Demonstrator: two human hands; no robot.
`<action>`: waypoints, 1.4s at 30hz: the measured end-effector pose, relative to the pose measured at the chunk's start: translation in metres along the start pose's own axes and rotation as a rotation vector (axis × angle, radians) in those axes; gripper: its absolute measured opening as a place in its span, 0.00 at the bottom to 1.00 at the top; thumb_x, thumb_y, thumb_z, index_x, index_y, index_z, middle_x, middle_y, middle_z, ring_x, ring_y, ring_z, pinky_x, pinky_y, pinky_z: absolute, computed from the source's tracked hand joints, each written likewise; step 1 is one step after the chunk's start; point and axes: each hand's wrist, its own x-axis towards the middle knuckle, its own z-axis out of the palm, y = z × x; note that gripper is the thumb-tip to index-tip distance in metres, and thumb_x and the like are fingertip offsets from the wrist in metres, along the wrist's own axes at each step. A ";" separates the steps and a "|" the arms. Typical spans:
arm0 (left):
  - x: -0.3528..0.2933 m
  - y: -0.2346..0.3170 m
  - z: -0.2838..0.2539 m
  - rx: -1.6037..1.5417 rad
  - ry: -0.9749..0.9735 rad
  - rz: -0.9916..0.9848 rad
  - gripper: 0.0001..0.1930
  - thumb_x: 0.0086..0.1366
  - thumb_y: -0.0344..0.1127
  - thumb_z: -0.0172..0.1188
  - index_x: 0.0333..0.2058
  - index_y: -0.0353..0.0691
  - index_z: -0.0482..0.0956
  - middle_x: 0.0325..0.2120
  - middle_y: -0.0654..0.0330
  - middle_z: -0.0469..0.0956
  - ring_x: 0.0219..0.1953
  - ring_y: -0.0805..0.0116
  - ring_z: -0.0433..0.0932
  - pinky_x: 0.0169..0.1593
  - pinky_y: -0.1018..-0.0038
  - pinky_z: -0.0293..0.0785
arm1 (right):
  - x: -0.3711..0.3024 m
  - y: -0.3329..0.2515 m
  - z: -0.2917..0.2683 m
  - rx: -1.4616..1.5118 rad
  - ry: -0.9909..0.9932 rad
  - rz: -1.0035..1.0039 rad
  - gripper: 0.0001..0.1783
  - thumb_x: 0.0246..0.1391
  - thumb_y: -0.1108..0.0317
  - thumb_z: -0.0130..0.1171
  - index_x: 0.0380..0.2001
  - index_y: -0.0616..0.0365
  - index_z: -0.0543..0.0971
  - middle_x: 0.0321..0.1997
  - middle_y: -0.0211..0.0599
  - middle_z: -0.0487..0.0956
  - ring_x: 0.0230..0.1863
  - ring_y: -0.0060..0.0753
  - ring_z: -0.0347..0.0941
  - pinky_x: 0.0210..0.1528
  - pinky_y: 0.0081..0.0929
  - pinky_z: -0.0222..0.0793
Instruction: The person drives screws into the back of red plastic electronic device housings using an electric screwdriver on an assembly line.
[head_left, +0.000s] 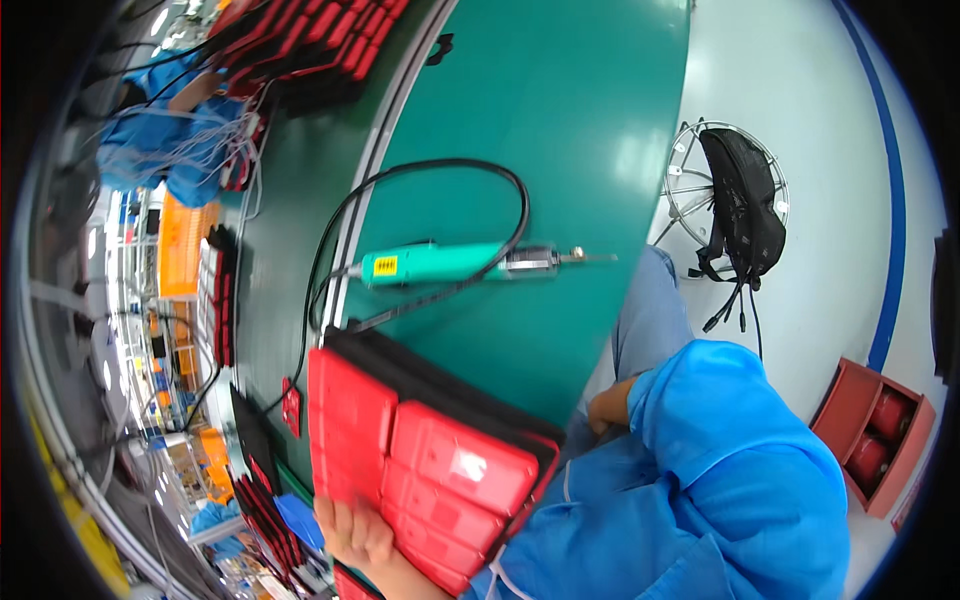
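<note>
My left hand (pixel 355 535) grips the near edge of a stack of red padded panels with black foam backing (pixel 420 450), which lies on the green table (pixel 560 120). My right hand (pixel 606 405) pokes out of a blue sleeve at the table's edge, next to the stack's corner; its fingers are mostly hidden. Beyond the stack, a teal electric screwdriver (pixel 440 263) with a metal tip lies on the table, its black cable (pixel 450 165) looping around it.
A black backpack (pixel 745 205) sits on a wire stool on the pale floor. A red box with red cylinders (pixel 870 440) stands to the right. More red and black panels (pixel 310 50) lie across the table, near a person in blue (pixel 150 150).
</note>
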 end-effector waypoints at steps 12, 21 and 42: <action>-0.004 0.009 -0.018 -0.427 0.212 -0.201 0.21 0.66 0.44 0.29 0.19 0.41 0.63 0.07 0.70 0.53 0.06 0.79 0.50 0.10 0.83 0.48 | 0.073 -0.103 -0.150 0.108 0.030 -0.173 0.17 0.46 0.57 0.49 0.39 0.52 0.74 0.40 0.43 0.74 0.42 0.47 0.70 0.44 0.39 0.65; 0.007 0.004 -0.013 -0.413 0.151 0.007 0.11 0.62 0.33 0.38 0.20 0.45 0.60 0.13 0.70 0.58 0.12 0.82 0.57 0.16 0.84 0.53 | 0.064 -0.086 -0.177 0.127 0.047 -0.363 0.18 0.46 0.57 0.49 0.40 0.52 0.74 0.41 0.43 0.74 0.43 0.48 0.70 0.45 0.39 0.65; -0.001 0.002 -0.011 -0.169 0.182 0.188 0.06 0.59 0.33 0.52 0.35 0.40 0.71 0.23 0.65 0.68 0.17 0.82 0.60 0.17 0.88 0.53 | -0.124 -0.025 -0.086 -0.270 -0.184 -0.112 0.23 0.49 0.54 0.48 0.47 0.51 0.69 0.44 0.44 0.73 0.46 0.48 0.68 0.48 0.39 0.62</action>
